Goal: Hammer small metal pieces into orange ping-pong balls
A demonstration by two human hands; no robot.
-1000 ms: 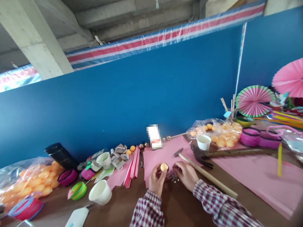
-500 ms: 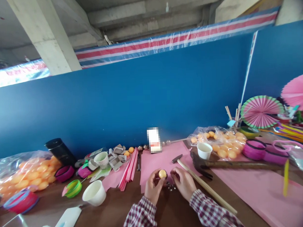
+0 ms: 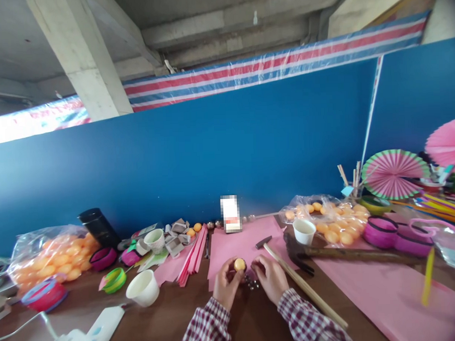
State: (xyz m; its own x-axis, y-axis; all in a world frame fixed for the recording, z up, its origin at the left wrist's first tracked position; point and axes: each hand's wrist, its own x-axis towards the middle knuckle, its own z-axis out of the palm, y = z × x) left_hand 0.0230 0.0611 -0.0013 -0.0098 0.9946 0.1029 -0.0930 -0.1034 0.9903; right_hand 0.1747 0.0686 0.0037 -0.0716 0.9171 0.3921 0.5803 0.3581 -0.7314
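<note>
My left hand (image 3: 226, 285) pinches a small orange-yellow ball (image 3: 239, 264) between thumb and fingers, above the near edge of a pink paper sheet (image 3: 248, 234). To its right, my right hand (image 3: 272, 278) has thumb and fingertips drawn together; whatever they hold, if anything, is too small to make out. The two hands are a little apart. Between and below them lie several small shiny metallic beads (image 3: 253, 284) on the brown table (image 3: 251, 324). Just right of my right hand rests a hammer (image 3: 306, 287) with a pale wooden handle, its head on the pink paper.
Bags of orange balls (image 3: 55, 261) stand left and right. White paper cups (image 3: 142, 289), pink paper strips (image 3: 193, 256), a power strip (image 3: 102, 331) and a black cylinder (image 3: 98, 228) lie leftward. Rightward are a dark wooden-handled tool (image 3: 350, 254) and magenta pouches (image 3: 381, 231). A blue partition (image 3: 226, 140) stands behind.
The camera view has shifted slightly. My left hand still holds the ball, and my right fingers stay pinched close by, with little visible movement.
</note>
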